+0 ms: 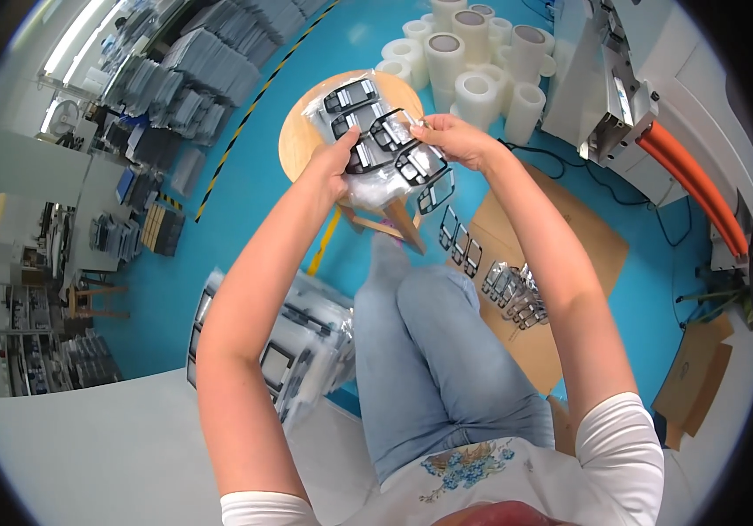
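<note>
A clear plastic sheet stack printed with black frames (366, 116) lies on a round wooden stool (299, 131) in front of me. My left hand (334, 161) grips the stack's left edge, thumb on top. Between the fingers and thumb of my right hand (454, 140) is the upper part of a strip of black-framed clear film pieces (420, 165). This strip slants over the stack's right side and hangs past the stool. Lower down, further black frames (460, 241) trail toward a crumpled heap of film (514, 294) on a flat cardboard sheet (593, 241).
Film rolls (445, 60) stand in a group beyond the stool. A machine with an orange-red bar (696, 180) is at right, cables on the floor nearby. Wrapped framed sheets (311, 337) sit by my left leg. Stacked sheets (210, 61) line the far left.
</note>
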A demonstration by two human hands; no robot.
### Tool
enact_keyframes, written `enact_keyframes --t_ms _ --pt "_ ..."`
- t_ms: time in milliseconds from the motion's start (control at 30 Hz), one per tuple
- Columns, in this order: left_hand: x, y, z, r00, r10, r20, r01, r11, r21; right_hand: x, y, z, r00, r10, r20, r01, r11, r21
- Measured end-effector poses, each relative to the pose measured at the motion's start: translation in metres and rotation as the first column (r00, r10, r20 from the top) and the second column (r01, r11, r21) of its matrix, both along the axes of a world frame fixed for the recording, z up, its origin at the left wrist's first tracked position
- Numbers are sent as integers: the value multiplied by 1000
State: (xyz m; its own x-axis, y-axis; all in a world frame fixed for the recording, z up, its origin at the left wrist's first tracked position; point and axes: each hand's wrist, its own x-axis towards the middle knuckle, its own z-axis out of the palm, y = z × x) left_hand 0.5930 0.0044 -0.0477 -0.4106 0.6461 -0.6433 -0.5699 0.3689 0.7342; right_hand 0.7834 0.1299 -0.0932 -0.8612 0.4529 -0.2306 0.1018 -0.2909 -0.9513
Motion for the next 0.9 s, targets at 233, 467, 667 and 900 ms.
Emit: enact_keyframes --t_ms 233,467,667,900 --pt "16 -1 13 998 23 53 -24 1000 16 5 -19 -17 978 -78 -193 9 942 -335" --pt "-4 -8 16 994 -99 47 101 993 -57 -5 -28 -25 974 -48 -222 -20 955 -295" --pt "6 1 28 964 -93 250 115 991 -73 -2 -25 -31 981 -31 -189 -21 963 -269" --pt "-19 6 13 965 -252 74 248 967 60 24 -39 -18 973 -125 -194 95 982 -160"
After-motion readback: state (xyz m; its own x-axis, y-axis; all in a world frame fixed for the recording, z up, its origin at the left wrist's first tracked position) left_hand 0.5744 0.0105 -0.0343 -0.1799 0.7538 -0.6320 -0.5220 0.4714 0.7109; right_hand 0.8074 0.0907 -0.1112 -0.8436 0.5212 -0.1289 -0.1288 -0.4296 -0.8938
